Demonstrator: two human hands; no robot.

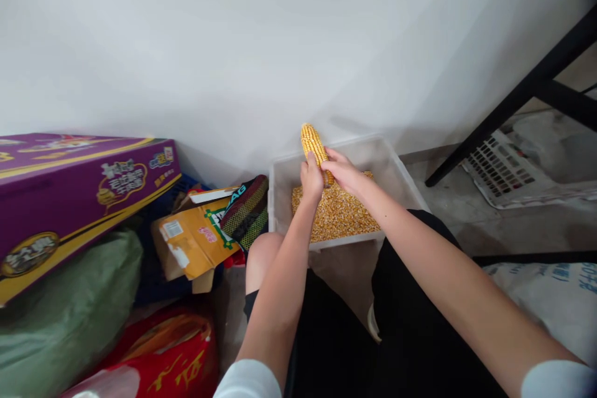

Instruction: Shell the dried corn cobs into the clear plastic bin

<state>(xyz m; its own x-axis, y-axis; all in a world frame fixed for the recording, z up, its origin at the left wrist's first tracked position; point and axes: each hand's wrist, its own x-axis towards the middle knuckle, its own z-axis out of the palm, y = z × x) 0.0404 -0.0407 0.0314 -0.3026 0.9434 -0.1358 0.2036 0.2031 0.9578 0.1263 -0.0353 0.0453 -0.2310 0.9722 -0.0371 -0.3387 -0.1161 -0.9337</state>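
Both of my hands are closed around an ear of corn (313,142), tilted with its tip pointing up and away from me. My left hand (311,179) wraps its lower left side, thumb along the cob. On the right side, my right hand (344,170) grips near the base, its thumb and fingers against the kernels. Below them sits a whitish plastic bin (280,199), with loose corn kernels (342,217) spread over its bottom. The ear's lower end is partly hidden by my fingers.
To the left are a purple carton (79,186), a torn yellow box (196,239), a mesh bag (247,211), a green sack (74,311) and a red bag (177,354). At right stand a black metal leg (485,118), a white basket (508,168) and a printed sack (550,298). A white wall (233,43) rises behind.
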